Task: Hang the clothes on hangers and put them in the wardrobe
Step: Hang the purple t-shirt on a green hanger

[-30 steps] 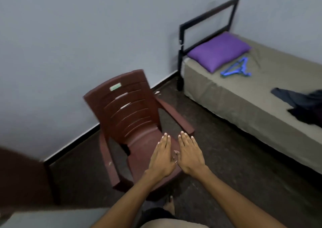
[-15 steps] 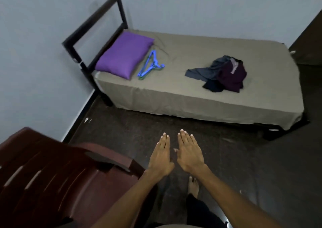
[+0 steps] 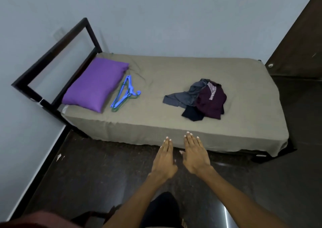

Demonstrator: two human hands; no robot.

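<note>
Grey-walled bedroom, dark polished floor; a single bed with an olive-drab fitted sheet (image 3: 174, 123) and black metal headboard now fills the middle of the view.

Task items: a loose heap of clothes, maroon garment on top with grey and navy pieces beneath (image 3: 200, 99), lies on the bed toward its foot end. A small stack of plastic hangers, blue over green (image 3: 124, 93), lies on the bed well apart from the heap, just beside a purple rectangular pillow (image 3: 95, 84) at the head end. Nothing is yet on a hanger.

Hands: left hand (image 3: 164, 159) and right hand (image 3: 196, 153) are held out flat, palms down, fingers straight and together, carrying nothing, in the air short of the bed's near edge.

Change: one second ago the view faced a brown plastic chair with the bed off to the side; the camera has since swung round to face the bed squarely, and only a brown edge, likely the chair (image 3: 34, 220), remains at the lower left. The hands kept the same posture.

Judgement: the task is at its very start; the person has oriented toward the bed. A dark panel (image 3: 299, 41) beyond the bed's foot may be the wardrobe; this cannot be confirmed.
</note>
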